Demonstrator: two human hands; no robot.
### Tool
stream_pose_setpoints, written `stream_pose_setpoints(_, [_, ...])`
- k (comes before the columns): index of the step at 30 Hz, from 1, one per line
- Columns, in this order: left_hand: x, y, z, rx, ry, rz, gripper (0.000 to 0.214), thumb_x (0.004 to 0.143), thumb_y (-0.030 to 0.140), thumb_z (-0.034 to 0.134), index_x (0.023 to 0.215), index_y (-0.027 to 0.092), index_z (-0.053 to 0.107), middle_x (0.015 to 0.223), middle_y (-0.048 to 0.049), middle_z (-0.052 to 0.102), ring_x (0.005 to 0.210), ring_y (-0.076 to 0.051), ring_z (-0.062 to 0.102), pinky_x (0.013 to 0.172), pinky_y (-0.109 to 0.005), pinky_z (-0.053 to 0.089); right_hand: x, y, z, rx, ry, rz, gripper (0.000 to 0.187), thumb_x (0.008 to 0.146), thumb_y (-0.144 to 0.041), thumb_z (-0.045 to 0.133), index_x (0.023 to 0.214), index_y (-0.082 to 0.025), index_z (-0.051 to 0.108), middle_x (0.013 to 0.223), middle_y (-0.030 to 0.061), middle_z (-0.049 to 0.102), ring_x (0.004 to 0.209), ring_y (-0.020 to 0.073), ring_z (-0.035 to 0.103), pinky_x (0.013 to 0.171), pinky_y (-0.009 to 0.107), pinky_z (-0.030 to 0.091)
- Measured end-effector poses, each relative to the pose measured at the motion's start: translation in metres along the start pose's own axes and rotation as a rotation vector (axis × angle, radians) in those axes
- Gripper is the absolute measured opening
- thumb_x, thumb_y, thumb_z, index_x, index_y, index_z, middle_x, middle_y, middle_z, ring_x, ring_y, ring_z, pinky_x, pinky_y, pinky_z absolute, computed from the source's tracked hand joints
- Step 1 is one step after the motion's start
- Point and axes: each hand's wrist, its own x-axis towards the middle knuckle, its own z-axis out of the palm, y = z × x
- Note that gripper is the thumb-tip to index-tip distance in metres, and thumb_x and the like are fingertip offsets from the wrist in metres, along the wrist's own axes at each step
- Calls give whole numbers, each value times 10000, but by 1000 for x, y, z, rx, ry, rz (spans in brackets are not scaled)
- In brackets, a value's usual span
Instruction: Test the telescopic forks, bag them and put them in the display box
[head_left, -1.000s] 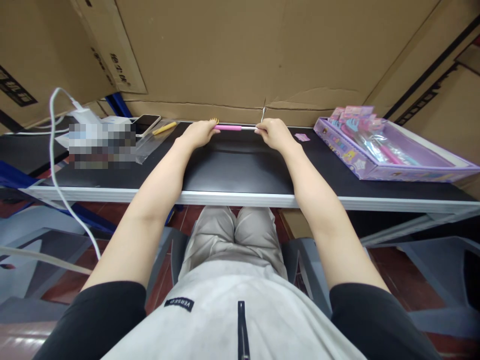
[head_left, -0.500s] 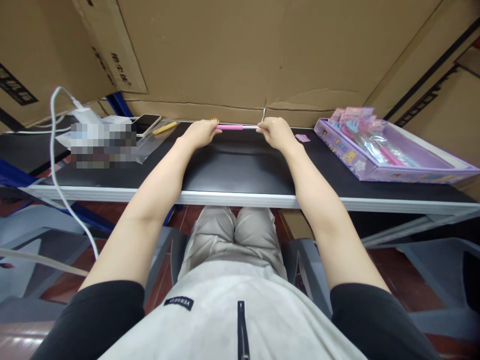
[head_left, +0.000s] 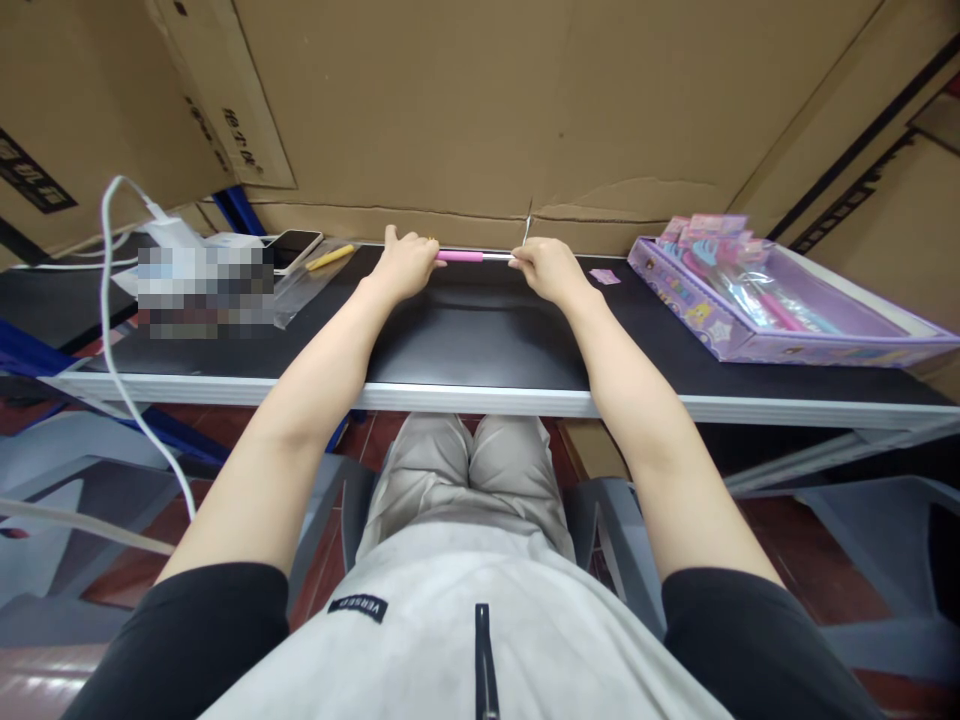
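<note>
A thin pink stick (head_left: 461, 256) with a silvery right end lies across the far side of the black table (head_left: 480, 340), held level between both hands. My left hand (head_left: 405, 262) grips its left end, with one finger raised straight up. My right hand (head_left: 547, 266) is closed round the silvery right end. Both arms reach straight out over the table's front edge.
A purple tray-like box (head_left: 757, 320) of pink packaged toys stands at the right. A small pink tag (head_left: 604, 274) lies near my right hand. At the left are clear bags with a yellow stick (head_left: 328, 256), a phone (head_left: 292, 243) and a white charger cable (head_left: 112, 300). Cardboard sheets (head_left: 480, 100) wall the back.
My left hand has shifted slightly right along the stick, covering the yellow tip that showed before, and one finger now points upward. My right hand stays put.
</note>
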Motion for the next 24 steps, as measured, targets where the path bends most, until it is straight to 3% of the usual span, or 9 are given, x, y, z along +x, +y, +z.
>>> stream_pose_setpoints(11, [0,12,-2,-17,-11,-1,261,1066,238,534,1184,197,764,1076,-179,793,1239,-405,671,1254,-714,295,-2,-22,-7,-13,-30,29,346,1113,-298,501,1067,-187,826,1084,172,769,1043,335,669,919,432,446])
stream_pose_setpoints(20, [1,17,5,-25,15,61,285,1085,239,483,1175,194,749,1061,-168,779,1160,-376,697,1236,-661,341,-1,-28,-2,10,-14,-2,365,1123,-386,517,1095,-202,831,1037,163,765,1025,337,661,900,428,462])
stream_pose_setpoints(24, [3,22,7,-28,1,81,306,1087,221,470,1213,174,745,1070,-169,767,1153,-374,712,1212,-633,364,-1,-32,0,3,-25,2,372,1130,-335,494,1080,-183,830,1079,179,767,1045,337,669,923,432,459])
